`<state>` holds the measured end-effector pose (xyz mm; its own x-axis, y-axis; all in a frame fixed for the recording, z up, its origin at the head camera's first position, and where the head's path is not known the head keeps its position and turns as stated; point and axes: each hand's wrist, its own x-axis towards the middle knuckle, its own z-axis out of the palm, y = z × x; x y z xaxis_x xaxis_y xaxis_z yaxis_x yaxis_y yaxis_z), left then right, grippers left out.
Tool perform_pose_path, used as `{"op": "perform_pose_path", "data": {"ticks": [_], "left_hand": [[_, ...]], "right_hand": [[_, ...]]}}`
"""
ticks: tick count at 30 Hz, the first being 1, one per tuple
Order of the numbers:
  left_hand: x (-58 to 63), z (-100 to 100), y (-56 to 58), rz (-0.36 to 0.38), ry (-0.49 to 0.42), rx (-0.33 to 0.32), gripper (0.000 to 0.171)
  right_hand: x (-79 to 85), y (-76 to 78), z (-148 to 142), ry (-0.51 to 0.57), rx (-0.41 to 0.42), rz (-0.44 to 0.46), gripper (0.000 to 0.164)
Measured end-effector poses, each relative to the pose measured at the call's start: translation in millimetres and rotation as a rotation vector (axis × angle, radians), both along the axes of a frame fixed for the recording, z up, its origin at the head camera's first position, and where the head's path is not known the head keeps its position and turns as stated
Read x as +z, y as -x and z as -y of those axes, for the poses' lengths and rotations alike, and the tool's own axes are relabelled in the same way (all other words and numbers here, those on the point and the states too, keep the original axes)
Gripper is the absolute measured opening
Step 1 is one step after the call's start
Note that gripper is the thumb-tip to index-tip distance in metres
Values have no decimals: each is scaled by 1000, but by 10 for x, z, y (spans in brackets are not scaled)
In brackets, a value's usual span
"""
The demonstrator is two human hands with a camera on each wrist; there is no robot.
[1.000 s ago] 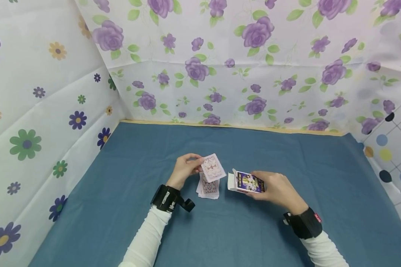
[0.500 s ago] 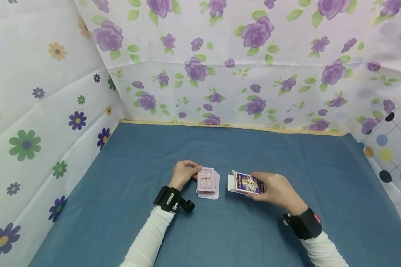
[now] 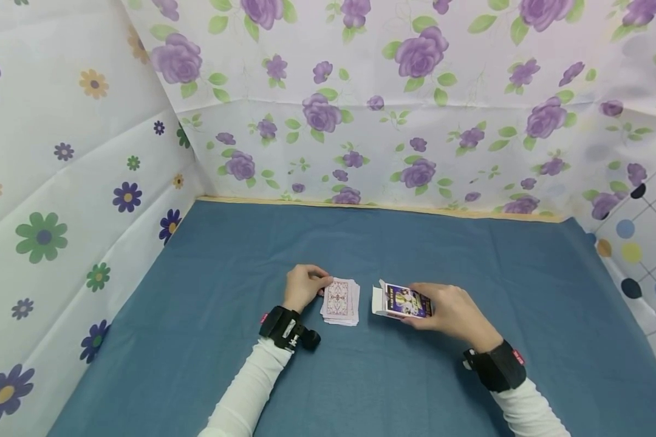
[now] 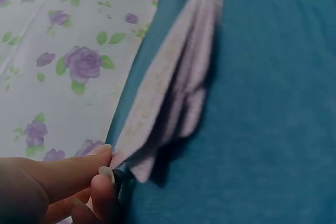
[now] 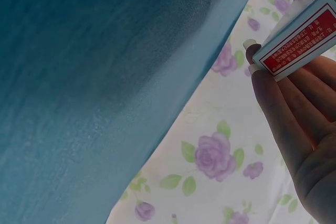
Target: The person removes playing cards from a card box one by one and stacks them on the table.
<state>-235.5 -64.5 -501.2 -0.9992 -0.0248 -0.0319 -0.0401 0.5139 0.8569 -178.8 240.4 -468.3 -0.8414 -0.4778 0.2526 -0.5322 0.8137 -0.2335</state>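
Note:
My left hand [image 3: 304,286] pinches the corner of a playing card [image 3: 337,296] on top of a loose pile. The card's patterned back faces up. Seen edge-on in the left wrist view, the cards [image 4: 168,77] fan apart in uneven layers, with thumb and finger [image 4: 73,174] at one corner. Just right of the pile, my right hand [image 3: 459,312] grips a purple and white card box [image 3: 407,301]. The box's end flap stands open toward the cards. In the right wrist view, the box's red and white end [image 5: 302,43] shows against the fingers.
A blue cloth [image 3: 393,376] covers the table. Behind it hangs a white sheet [image 3: 361,145] with purple roses, and a flowered sheet [image 3: 87,224] runs along the left side. A dotted sheet [image 3: 642,243] borders the right.
My left hand has lowered a raised card onto the pile, bringing it down and left so it lines up over the others. The right hand and box have stayed nearly still.

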Motion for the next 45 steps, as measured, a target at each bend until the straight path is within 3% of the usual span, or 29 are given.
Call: {"op": "perform_pose_path", "data": {"ticks": [23, 28, 31, 36, 38, 40, 45], "left_hand": [[40, -85, -121, -92, 58, -47, 13], [114, -102, -167, -94, 135, -64, 21], [209, -149, -206, -115, 138, -146, 24], [406, -302, -295, -110, -19, -435, 16], [461, -372, -336, -82, -44, -515, 13], [487, -434, -369, -67, -39, -540, 13], [483, -535, -413, -15, -22, -496, 23]], "right_hand": [[-9, -8, 52, -19, -4, 38, 62], [-3, -10, 54, -20, -4, 34, 63], [-1, -10, 48, -22, -6, 35, 62], [17, -7, 48, -16, 7, 24, 61], [35, -5, 57, -13, 18, 9, 61], [54, -1, 70, -12, 30, -9, 61], [95, -3, 85, -24, 46, -42, 62]]}}
